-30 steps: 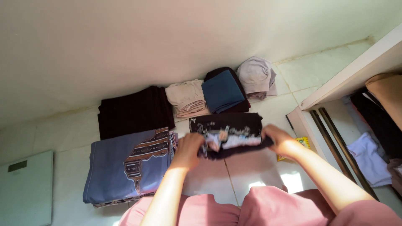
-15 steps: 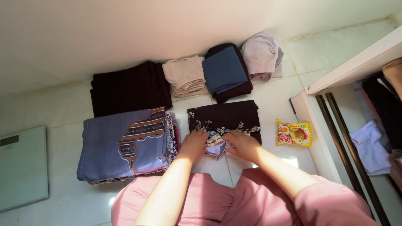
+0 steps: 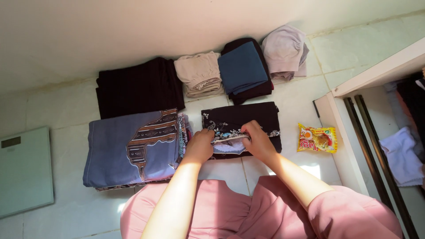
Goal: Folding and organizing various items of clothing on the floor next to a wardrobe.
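A folded black cloth with a pale flower border (image 3: 241, 118) lies on the tiled floor in front of me. My left hand (image 3: 201, 145) grips its near left edge. My right hand (image 3: 258, 141) pinches the near edge on the right. Between the two hands the fold gapes and shows a pale inner layer. My pink-clad knees (image 3: 248, 212) fill the bottom of the view.
A blue folded garment with a brown patterned panel (image 3: 130, 148) lies left of the cloth, a black pile (image 3: 137, 86) behind it. Beige (image 3: 200, 73), dark blue (image 3: 243, 67) and pale mauve (image 3: 285, 51) folded piles line the wall. A yellow snack packet (image 3: 318, 138) lies right; a scale (image 3: 24, 170) far left.
The black cloth was held up in both hands a second ago; it now lies on the floor, and both hands have closed in on its near edge.
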